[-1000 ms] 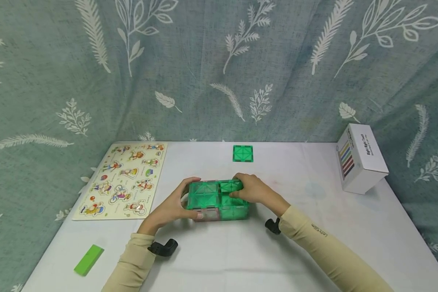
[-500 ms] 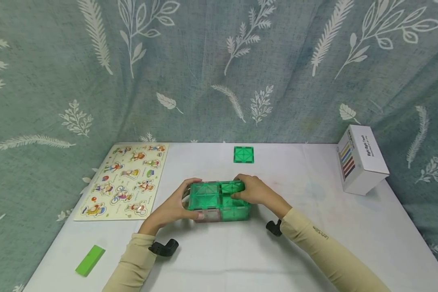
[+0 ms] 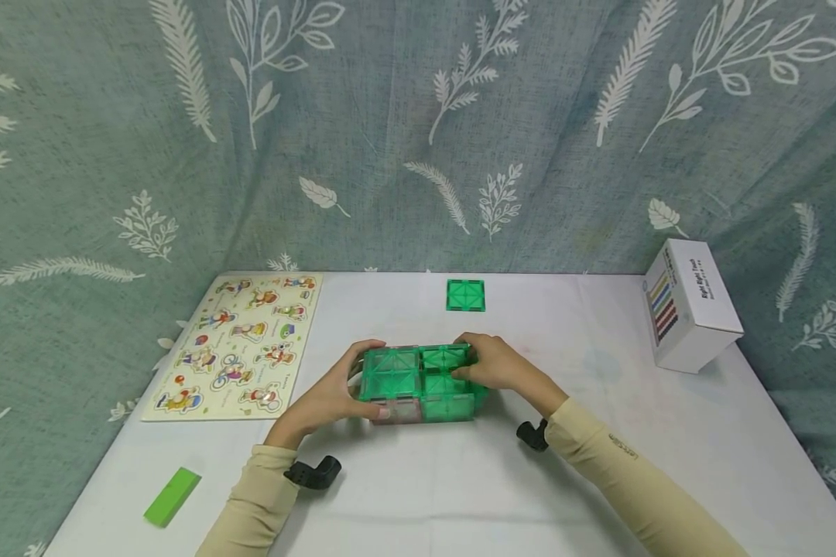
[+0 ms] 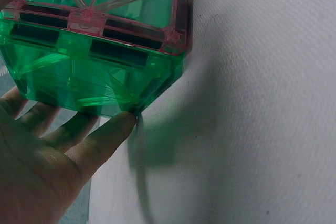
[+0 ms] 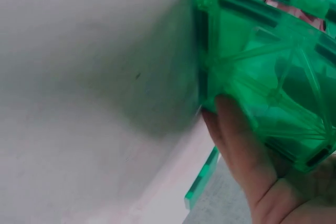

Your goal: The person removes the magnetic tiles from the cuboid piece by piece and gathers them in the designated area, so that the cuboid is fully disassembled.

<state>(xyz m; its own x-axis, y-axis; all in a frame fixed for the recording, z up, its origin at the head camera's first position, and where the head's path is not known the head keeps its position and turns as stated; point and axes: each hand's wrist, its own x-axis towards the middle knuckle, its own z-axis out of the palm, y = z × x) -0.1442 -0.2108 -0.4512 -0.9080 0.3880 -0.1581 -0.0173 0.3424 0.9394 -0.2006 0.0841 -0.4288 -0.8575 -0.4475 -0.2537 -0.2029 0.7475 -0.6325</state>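
A box-like block of translucent magnetic tiles [image 3: 390, 373] stands on the white table, mostly green with a pinkish clear tile [image 3: 402, 411] at the front left. My left hand [image 3: 323, 398] grips its left end, thumb on the front face and fingers round the back. In the left wrist view, fingertips [image 4: 113, 132] press the green end. My right hand [image 3: 498, 365] pinches a green magnetic tile [image 3: 482, 397] at the right end, which juts slightly outward. The right wrist view shows this green tile [image 5: 286, 77] close up; some fingers are hidden.
A loose green square tile [image 3: 465, 295] lies behind the block. To the left are a picture puzzle board [image 3: 240, 348] and a light green bar [image 3: 172, 497]. A white box [image 3: 693, 302] stands at the back right, before a leaf-patterned cloth [image 3: 390, 116].
My right hand has shifted slightly right, and the green tile at the right end now shows beyond the block's edge. My left hand keeps its grip on the block.
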